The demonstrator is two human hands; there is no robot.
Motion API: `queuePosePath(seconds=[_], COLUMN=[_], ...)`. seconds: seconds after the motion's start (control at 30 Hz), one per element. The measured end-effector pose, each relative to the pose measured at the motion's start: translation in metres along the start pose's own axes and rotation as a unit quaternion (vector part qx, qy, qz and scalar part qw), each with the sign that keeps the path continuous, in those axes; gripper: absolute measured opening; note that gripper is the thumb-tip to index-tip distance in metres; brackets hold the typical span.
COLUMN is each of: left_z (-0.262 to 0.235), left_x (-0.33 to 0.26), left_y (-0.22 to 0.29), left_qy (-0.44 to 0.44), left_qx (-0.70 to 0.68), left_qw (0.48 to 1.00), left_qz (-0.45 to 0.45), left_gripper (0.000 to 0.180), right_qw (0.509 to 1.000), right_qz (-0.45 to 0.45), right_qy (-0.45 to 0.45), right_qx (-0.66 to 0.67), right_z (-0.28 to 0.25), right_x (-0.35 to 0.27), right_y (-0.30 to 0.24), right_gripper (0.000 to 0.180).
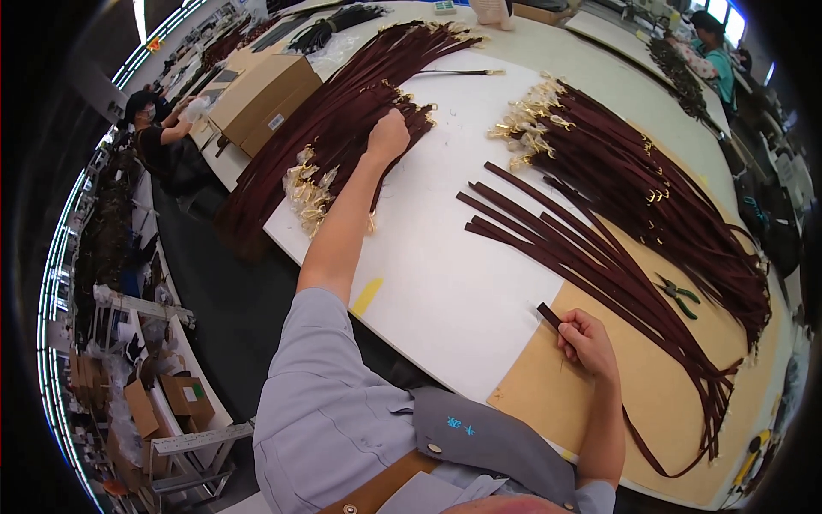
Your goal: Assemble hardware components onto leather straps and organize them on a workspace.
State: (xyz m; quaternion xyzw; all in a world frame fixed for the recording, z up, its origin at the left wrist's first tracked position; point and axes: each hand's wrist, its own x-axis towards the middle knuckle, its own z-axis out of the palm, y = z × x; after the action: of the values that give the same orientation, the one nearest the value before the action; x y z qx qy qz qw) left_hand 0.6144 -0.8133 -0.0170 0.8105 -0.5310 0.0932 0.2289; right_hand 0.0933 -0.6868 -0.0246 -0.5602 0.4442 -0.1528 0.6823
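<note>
The right hand (589, 343) pinches a dark maroon strap (550, 313) near its end over the tan board (535, 377), the strap passing out of sight behind hand and wrist before curving up toward the loose straps (616, 270). The left hand (390, 135), fingers curled under and hidden, lies at the clasped strap pile (342, 141), and whether it grips anything I cannot tell. Small clasps (310, 184) there blur into pale wrapping, hard to separate.

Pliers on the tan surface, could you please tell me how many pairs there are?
1: the pliers lie between the loose straps and the strap pile with gold fittings. More may be hidden under straps.
</note>
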Motion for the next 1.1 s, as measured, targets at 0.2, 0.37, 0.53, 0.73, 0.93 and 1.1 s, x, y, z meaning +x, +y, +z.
queuePosePath(seconds=[0.2, 0.37, 0.53, 0.73, 0.93, 1.1], left_z=[-0.141, -0.131, -0.061, -0.05, -0.04, -0.043], left_x=[-0.055, -0.163, -0.218, -0.241, -0.243, -0.245], left_y=[0.122, 0.2, 0.242, 0.279, 0.271, 0.267], left_qy=[-0.113, -0.207, -0.338, -0.42, -0.368, -0.407], left_qx=[-0.269, -0.318, -0.387, -0.517, -0.617, -0.7], left_qw=[0.947, 0.837, 0.78, 0.707, 0.672, 0.584], left_qz=[0.131, 0.395, 0.358, 0.238, 0.177, 0.063], left_gripper=[0.014, 0.046, 0.043, 0.033, 0.034, 0.036], right_qw=[0.997, 0.988, 0.96, 0.988, 0.977, 0.974], right_qz=[-0.009, -0.075, -0.152, -0.103, -0.131, -0.155], right_qy=[0.044, -0.026, 0.002, 0.053, 0.109, 0.057], right_qx=[0.055, 0.134, 0.236, 0.1, 0.129, 0.156], right_z=[-0.01, -0.002, -0.015, -0.024, -0.039, -0.036], right_x=[-0.006, -0.018, -0.016, -0.028, -0.046, -0.04], right_y=[0.007, -0.019, -0.012, -0.011, -0.021, -0.013], right_gripper=[0.02, 0.032, 0.038, 0.021, 0.018, 0.017])
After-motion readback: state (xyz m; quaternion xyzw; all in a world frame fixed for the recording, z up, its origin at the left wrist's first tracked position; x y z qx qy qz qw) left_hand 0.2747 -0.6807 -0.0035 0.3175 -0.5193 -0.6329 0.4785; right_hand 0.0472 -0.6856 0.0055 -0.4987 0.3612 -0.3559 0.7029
